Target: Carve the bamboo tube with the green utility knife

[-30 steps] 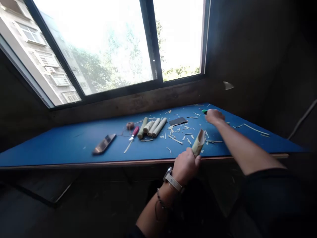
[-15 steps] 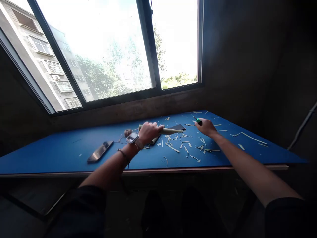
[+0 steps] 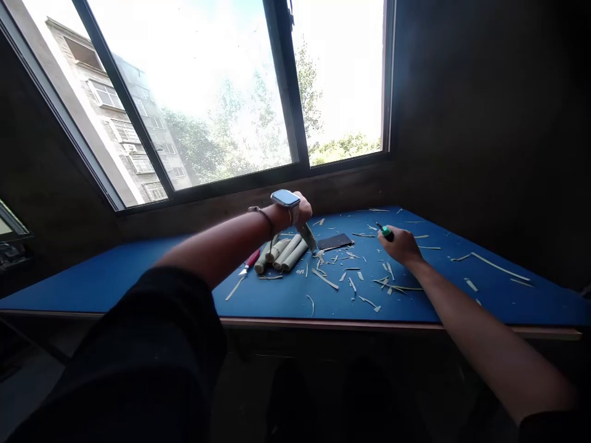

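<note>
My left hand (image 3: 303, 208) grips a pale-green bamboo tube (image 3: 307, 236), tilted, right of the pale bamboo cylinders (image 3: 287, 253) | my right hand (image 3: 401, 245) grips a slim green-and-black-handled tool (image 3: 386, 232), right.

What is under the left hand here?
A bamboo piece extends down from the left hand toward the blue table; its upper end is covered by the hand.

Blue counter (image 3: 277, 301) bearing pale cylinders (image 3: 287, 252) side by side; at their left, a red-handled tool (image 3: 253, 258); at their right, a dark flat rectangle (image 3: 335, 241) and scattered pale strips (image 3: 325, 279).
</note>
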Tool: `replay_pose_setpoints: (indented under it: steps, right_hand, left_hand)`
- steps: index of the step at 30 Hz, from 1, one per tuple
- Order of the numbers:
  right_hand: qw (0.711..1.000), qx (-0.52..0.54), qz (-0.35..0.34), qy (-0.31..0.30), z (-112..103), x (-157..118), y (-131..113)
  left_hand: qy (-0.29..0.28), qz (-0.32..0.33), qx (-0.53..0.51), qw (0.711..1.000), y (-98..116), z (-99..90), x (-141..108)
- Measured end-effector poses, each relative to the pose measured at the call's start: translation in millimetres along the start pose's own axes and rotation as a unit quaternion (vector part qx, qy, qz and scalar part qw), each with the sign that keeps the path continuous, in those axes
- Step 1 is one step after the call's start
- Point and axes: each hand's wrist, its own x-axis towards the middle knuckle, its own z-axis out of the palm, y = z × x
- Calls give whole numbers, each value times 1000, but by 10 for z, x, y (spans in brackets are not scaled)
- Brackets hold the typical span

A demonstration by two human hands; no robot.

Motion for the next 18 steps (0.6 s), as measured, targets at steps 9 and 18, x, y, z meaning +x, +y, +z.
replay_pose_setpoints:
  steps: [9,18]
  right_hand:
    - [1000,0,-12,2,15,-3,-3]
    - [1000,4,-18,-6,37,12,9]
  left_hand:
    - [-147,12,123,981,-128,-388,178]
    - [-81,8,-30,996,-551,-354,198]
